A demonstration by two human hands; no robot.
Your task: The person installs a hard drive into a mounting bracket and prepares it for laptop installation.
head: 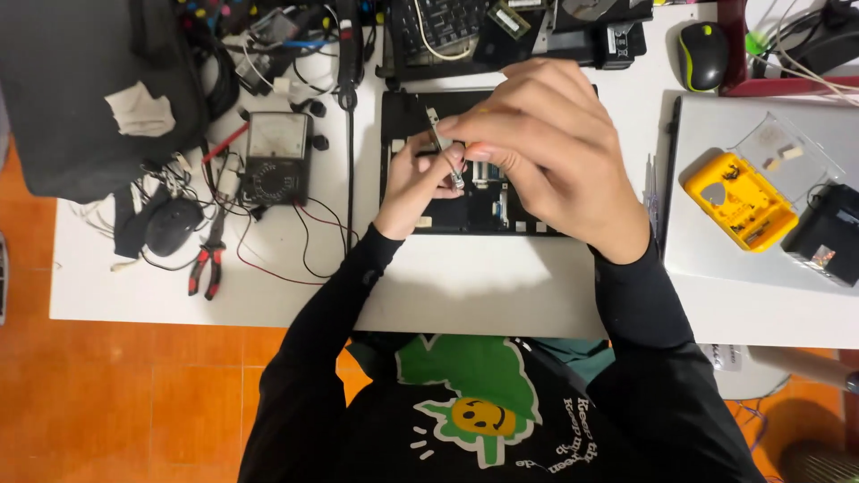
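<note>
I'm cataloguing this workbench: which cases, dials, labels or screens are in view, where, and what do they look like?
Analog meter: left of the hands, black body, pale dial window.
Yellow bit case: right, on a grey laptop lid, clear lid open.
Pale label: on the black bag, far left.

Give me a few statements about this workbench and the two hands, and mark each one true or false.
1. Both hands meet over the opened black laptop. True.
2. The left hand and right hand hold a thin metal tool between them. True.
3. The analog multimeter lies to the right of the laptop. False: it lies to its left, among the wires.
4. The yellow bit case is shut. False: its clear lid stands open.
5. Red-handled pliers lie on the white table at the left. True.
6. The computer mouse at the top right is red. False: it is black with a green stripe.
</note>
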